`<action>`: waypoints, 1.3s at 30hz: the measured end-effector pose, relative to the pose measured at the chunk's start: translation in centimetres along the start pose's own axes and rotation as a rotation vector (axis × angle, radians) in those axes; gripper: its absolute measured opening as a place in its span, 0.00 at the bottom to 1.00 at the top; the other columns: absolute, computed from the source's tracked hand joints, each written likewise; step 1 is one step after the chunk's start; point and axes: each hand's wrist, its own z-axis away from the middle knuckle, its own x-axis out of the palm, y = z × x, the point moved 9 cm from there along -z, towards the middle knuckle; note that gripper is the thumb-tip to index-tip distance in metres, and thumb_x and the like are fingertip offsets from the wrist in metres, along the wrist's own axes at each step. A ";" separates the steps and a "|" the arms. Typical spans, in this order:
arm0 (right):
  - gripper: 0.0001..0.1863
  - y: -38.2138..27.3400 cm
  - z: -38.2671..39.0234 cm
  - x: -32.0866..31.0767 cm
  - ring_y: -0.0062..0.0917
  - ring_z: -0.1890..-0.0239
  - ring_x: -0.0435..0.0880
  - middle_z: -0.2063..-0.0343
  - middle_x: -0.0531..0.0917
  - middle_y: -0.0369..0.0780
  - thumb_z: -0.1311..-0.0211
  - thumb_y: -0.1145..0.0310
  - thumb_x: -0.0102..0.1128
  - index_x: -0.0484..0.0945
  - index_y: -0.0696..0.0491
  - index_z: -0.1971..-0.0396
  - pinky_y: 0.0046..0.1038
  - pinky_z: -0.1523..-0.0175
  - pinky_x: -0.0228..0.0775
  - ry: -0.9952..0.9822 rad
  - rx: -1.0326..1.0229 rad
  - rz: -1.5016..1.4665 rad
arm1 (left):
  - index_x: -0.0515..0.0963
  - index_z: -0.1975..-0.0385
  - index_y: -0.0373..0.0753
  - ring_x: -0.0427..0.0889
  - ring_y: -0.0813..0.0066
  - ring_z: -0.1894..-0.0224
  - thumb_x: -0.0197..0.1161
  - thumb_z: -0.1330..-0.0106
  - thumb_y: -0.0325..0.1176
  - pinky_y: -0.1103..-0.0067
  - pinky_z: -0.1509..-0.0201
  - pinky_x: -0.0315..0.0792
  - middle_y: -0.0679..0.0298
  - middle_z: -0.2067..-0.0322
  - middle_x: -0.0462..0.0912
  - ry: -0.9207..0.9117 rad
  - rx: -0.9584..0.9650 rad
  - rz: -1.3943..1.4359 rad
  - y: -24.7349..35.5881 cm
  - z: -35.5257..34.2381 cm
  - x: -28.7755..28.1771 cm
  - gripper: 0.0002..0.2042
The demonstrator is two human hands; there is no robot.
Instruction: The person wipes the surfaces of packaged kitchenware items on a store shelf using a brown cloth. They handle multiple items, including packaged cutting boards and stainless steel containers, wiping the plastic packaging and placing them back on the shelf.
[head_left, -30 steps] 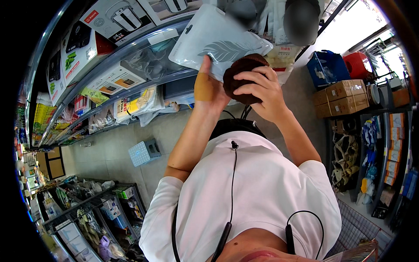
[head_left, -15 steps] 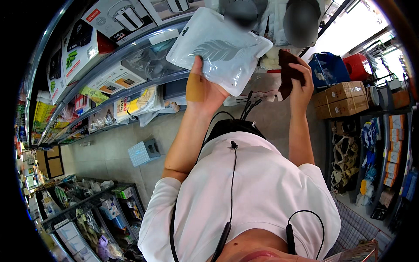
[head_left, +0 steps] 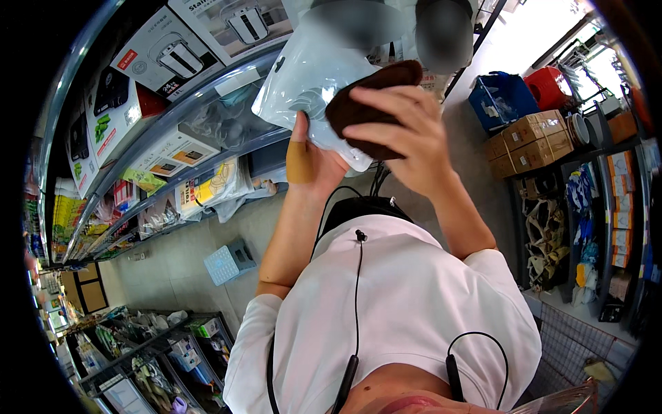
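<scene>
My left hand [head_left: 314, 162] grips a shiny white plastic pouch [head_left: 293, 76] with a grey leaf print, its thumb on the front and the palm behind. A tan patch covers the base of that thumb. In my right hand [head_left: 420, 148] is a dark brown soft fabric piece [head_left: 341, 110] with rounded ends, fingers spread across its face. The brown piece lies in front of the pouch's right part and hides much of the leaf print. Whether the two touch I cannot tell.
Shelves on the left hold boxed kettles [head_left: 172, 55] and packaged goods. A light blue step stool [head_left: 224, 265] stands on the floor. To the right are a blue basket [head_left: 503, 100], cardboard boxes [head_left: 531, 145] and hanging goods. Blurred patches hide things at the top.
My right hand has brought the brown fabric piece leftward, from beside the pouch to in front of it. The piece now looks spread wider. My left hand still holds the pouch.
</scene>
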 end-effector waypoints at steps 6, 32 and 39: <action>0.23 3.5 1.3 1.1 0.34 0.57 0.71 0.54 0.74 0.38 0.68 0.82 0.50 0.78 0.47 0.66 0.30 0.49 0.59 0.091 0.162 -0.070 | 0.55 0.42 0.39 0.60 0.61 0.41 0.46 0.38 0.50 0.63 0.39 0.56 0.58 0.42 0.60 0.060 0.060 -0.134 0.6 0.9 -1.7 0.28; 0.17 9.7 6.9 -2.9 0.23 0.56 0.73 0.58 0.76 0.39 0.52 0.78 0.52 0.72 0.57 0.58 0.21 0.50 0.63 0.572 0.726 -0.581 | 0.55 0.42 0.41 0.60 0.66 0.41 0.49 0.38 0.47 0.66 0.39 0.54 0.62 0.44 0.62 -0.006 0.019 -0.253 1.0 2.0 -3.3 0.27; 0.21 1.5 1.2 -3.7 0.32 0.55 0.73 0.53 0.73 0.42 0.62 0.80 0.53 0.75 0.52 0.61 0.28 0.48 0.60 0.233 0.172 -0.165 | 0.59 0.44 0.41 0.62 0.68 0.42 0.50 0.38 0.45 0.67 0.40 0.55 0.65 0.45 0.65 -0.025 0.016 -0.358 0.3 1.9 -3.5 0.24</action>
